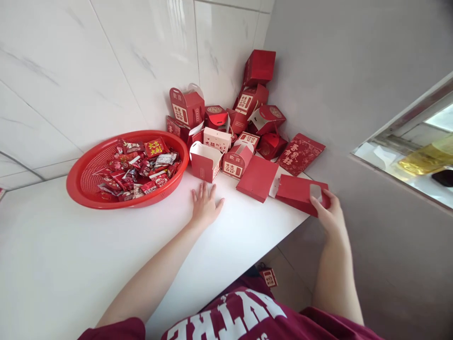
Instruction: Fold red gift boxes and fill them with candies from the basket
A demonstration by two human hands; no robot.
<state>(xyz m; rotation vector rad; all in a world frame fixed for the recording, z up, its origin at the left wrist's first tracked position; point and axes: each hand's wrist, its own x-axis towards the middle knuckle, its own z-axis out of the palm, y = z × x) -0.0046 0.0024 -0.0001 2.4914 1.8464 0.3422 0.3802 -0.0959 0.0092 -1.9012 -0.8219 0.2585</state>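
My left hand (206,206) lies flat on the white table with its fingers spread, just in front of an open-topped red box (204,166). At the table's right edge, my right hand (330,210) grips a flat folded red box (295,191), thumb on top and fingers at its far end. Left of that is a stack of flat red boxes (257,177). Wrapped candies (141,170) fill part of a red plastic basket (76,196) to the left of my left hand.
Several assembled red boxes (247,101) are piled in the corner against the tiled wall. A patterned red packet (300,153) leans by the grey wall on the right. Below the table edge, a small red box (269,277) shows near the floor.
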